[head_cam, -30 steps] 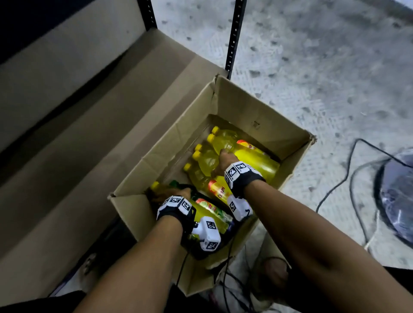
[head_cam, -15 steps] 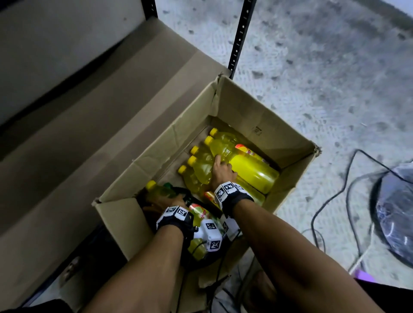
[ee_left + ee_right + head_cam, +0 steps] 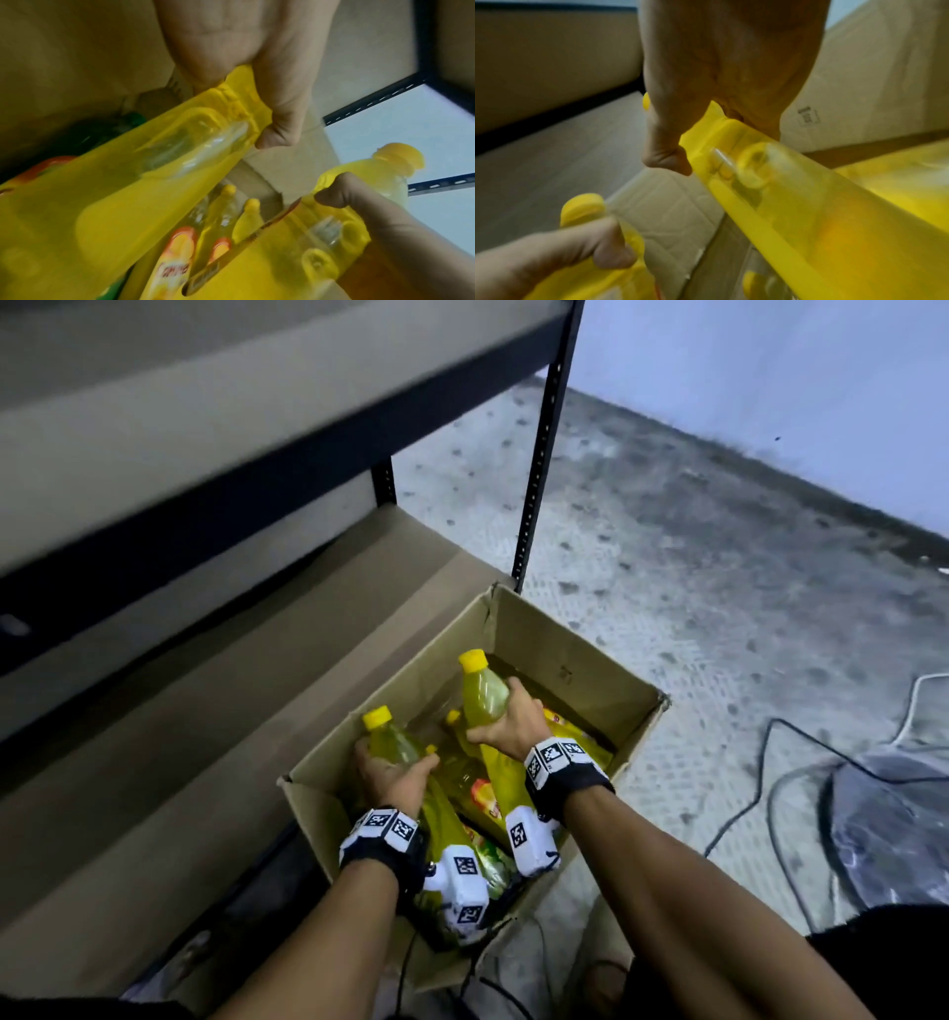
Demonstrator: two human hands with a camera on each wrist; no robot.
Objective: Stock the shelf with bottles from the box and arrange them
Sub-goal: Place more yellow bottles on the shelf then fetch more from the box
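An open cardboard box (image 3: 580, 654) sits on the floor beside the shelf (image 3: 215, 629). My left hand (image 3: 393, 775) grips a yellow bottle (image 3: 387, 742) by its upper part, raised near the box's left wall. My right hand (image 3: 508, 724) grips a second yellow bottle (image 3: 480, 693) by its shoulder, lifted above the box's middle. Both bottles point cap up and tilt away from me. In the left wrist view the left bottle (image 3: 144, 172) runs down from my fingers (image 3: 277, 113), with the right bottle (image 3: 380, 174) beyond. More yellow bottles (image 3: 480, 796) lie in the box.
A black shelf upright (image 3: 539, 469) stands just behind the box's far corner. An upper shelf board (image 3: 205, 418) overhangs the lower one. Black cables (image 3: 760, 793) and a dark round object (image 3: 893, 824) lie on the grey floor at right. A pale wall (image 3: 770, 377) is behind.
Both hands have closed round bottles and lifted them out of the pile, caps up. The head view has tipped up, showing more of the shelf and wall.
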